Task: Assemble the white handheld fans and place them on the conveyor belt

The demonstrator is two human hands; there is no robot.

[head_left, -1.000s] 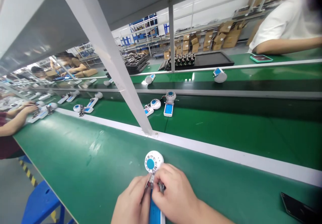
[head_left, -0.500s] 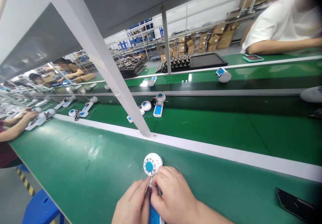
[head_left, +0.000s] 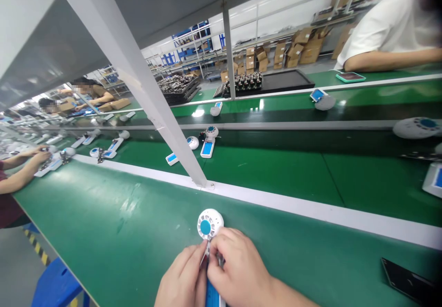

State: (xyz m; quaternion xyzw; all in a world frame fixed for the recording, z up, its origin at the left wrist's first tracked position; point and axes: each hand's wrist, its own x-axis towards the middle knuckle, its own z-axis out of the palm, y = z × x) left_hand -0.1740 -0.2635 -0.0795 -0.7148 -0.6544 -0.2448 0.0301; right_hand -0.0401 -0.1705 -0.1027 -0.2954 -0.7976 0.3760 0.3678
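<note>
A white device point(head_left: 216, 219) with a round vented head, a blue disc and a blue-faced handle lies on the green bench in front of me. My left hand point(head_left: 183, 275) is closed along the left side of its handle, the fingertips at the neck below the head. My right hand point(head_left: 238, 265) is closed from the right, thumb and fingers pinched at the same neck. Small parts show between the fingertips, but their kind is too hidden to tell. My hands cover much of the handle.
Similar white devices point(head_left: 207, 148) sit on the green conveyor point(head_left: 276, 169) beyond a white rail. A slanted metal post point(head_left: 148, 90) stands ahead. A dark flat object point(head_left: 407, 279) lies at right. Co-workers sit at left and across; a blue stool point(head_left: 57, 284) is at lower left.
Devices on the near conveyor have shifted left, and another has come into view at the right edge. Those on the far conveyor have shifted right. My hands have hardly moved.
</note>
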